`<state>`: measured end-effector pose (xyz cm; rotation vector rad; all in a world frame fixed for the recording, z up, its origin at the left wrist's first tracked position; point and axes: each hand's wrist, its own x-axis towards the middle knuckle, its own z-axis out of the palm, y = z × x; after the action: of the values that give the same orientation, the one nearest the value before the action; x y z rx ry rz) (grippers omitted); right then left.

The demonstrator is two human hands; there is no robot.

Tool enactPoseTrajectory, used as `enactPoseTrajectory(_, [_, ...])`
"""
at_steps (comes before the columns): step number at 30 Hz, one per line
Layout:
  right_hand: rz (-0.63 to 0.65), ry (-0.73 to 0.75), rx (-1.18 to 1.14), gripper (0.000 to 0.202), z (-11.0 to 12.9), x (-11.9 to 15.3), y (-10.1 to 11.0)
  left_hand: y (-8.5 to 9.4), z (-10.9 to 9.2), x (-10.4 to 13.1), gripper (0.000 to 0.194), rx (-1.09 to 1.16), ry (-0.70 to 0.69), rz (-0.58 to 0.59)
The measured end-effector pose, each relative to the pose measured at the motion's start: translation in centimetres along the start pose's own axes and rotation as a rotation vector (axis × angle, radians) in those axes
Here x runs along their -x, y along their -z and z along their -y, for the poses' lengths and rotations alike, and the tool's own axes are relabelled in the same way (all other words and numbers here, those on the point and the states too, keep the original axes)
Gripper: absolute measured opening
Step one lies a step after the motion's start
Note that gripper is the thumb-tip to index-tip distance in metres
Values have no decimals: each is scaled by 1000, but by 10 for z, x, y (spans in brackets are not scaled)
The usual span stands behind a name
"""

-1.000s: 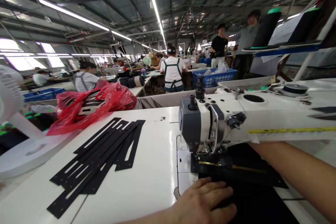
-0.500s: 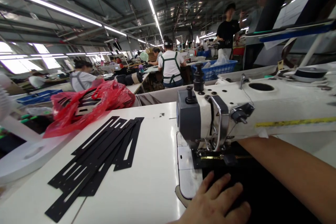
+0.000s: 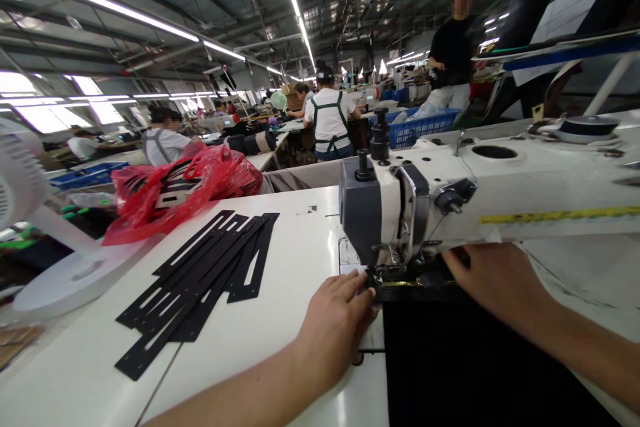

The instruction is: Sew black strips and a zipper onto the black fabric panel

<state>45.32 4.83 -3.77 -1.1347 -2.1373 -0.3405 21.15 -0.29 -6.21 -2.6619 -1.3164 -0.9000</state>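
Black fabric (image 3: 450, 360) with a gold-toothed zipper (image 3: 403, 284) lies under the needle area of a white and grey sewing machine (image 3: 370, 213). At the fabric's left corner, beside the presser foot, my left hand (image 3: 337, 320) is closed, thumb and fingers pinching the edge. My right hand (image 3: 493, 273) reaches under the machine arm at the zipper's right end. Its fingers are curled on the black fabric there, the tips partly hidden. A dark zipper slider or tab near the foot is too blurred to make out.
Flat black slotted strips (image 3: 200, 287) lie overlapping on the white table (image 3: 300, 240). Behind them sits a red plastic bag (image 3: 220, 173) of cut pieces. A white fan (image 3: 75, 280) stands at left. Beyond the machine are a blue basket (image 3: 425, 123) and several people.
My left hand has gone from lying spread on the fabric to pinching its left corner by the foot. My right hand has come into sight under the machine arm. The view has shifted slightly.
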Motion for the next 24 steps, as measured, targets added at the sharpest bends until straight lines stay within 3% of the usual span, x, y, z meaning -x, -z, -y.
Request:
enactPoseTrajectory(4, [35, 201, -10, 28, 34, 20, -4, -10, 8, -1, 21, -114, -76, 26])
enactPoseTrajectory(7, [88, 245, -43, 31, 49, 27, -16, -11, 6, -1, 22, -140, -103, 40])
enactPoseTrajectory(11, [171, 235, -53, 32, 51, 27, -27, -9, 7, -4, 21, -116, -142, 67])
enactPoseTrajectory(17, [191, 190, -60, 32, 54, 25, -24, -8, 13, -4, 24, -105, -190, 106])
enactPoseTrajectory(24, [239, 169, -91, 32, 53, 21, -25, -10, 17, -8, 20, -69, -205, 62])
